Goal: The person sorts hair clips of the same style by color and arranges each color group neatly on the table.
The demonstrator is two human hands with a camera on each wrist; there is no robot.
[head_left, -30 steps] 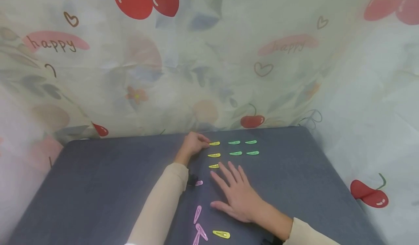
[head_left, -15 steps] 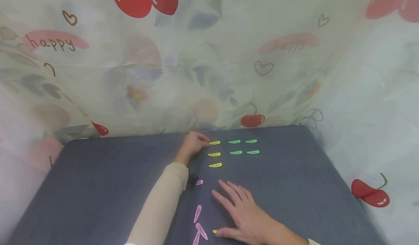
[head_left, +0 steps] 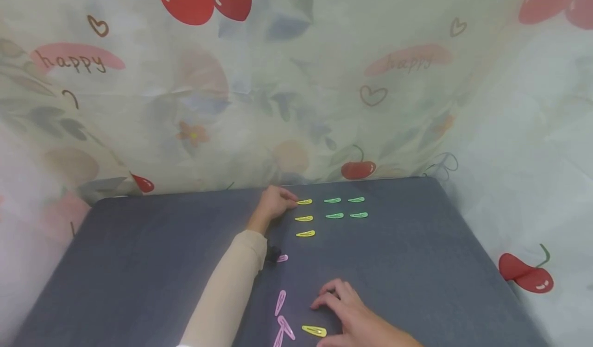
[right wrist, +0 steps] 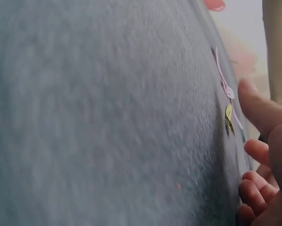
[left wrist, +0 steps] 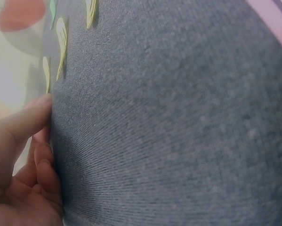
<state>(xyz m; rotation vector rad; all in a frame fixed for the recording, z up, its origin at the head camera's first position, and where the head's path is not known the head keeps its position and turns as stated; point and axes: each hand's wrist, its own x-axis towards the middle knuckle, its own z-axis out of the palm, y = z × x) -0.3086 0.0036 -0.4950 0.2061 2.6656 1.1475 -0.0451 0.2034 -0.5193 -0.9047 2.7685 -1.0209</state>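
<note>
Lying near the far edge of the table, the farthest yellow snap hair clip is pinched at its left end between the thumb and fingers of the left hand, which are brought together there. Below it, the middle yellow clip and the lower yellow clip are lined up in the same column, flat and apart. To the right of this column, four green snap clips are arranged in two rows of two.

Nearer the front, the loose yellow clip is flanked on its right by the right hand, whose curved fingers and thumb are held apart, with nothing gripped. Left of it, three pink snap clips are seen, the lower two touching at their tops; farther up, another pink clip is partly covered by a black wrist device. The left forearm is covered by a beige sleeve. Behind the table, a cloth is printed with cherries, hearts and "happy".
</note>
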